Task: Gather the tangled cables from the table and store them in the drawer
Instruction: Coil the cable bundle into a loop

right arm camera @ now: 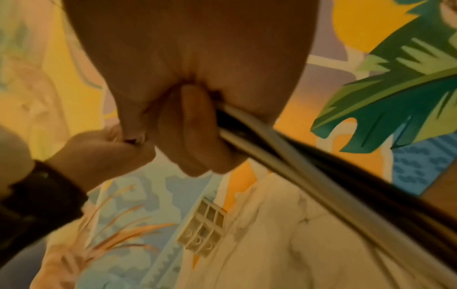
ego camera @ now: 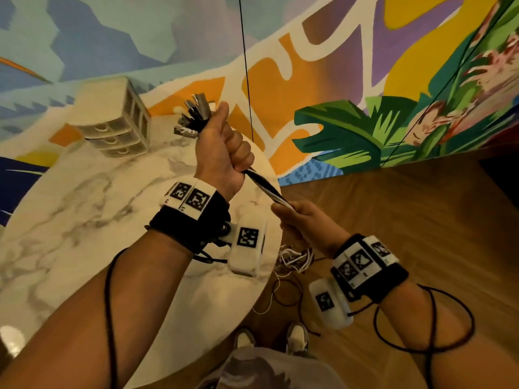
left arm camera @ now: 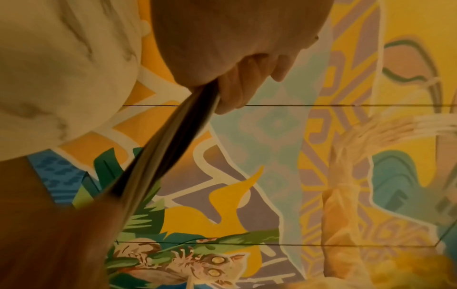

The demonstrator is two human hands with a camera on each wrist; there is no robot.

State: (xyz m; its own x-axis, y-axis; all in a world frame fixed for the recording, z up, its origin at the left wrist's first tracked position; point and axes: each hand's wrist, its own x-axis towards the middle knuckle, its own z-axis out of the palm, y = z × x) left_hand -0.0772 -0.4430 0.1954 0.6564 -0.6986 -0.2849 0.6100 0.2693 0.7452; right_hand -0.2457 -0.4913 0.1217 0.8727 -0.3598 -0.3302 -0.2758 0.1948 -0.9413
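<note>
My left hand [ego camera: 222, 153] and right hand [ego camera: 306, 223] both gripped the cables [ego camera: 266, 189]; drawer unit [ego camera: 118, 127] stood beyond on the marble table [ego camera: 84, 197].

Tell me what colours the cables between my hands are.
Black and white cables, bundled together; the head view shows them best.

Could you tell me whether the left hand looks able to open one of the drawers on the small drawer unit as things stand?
Probably not yet. The left hand is fisted around the cable bundle, and the right hand grips the same bundle lower down. The drawer unit stands apart on the marble table, its drawers shut.
</note>
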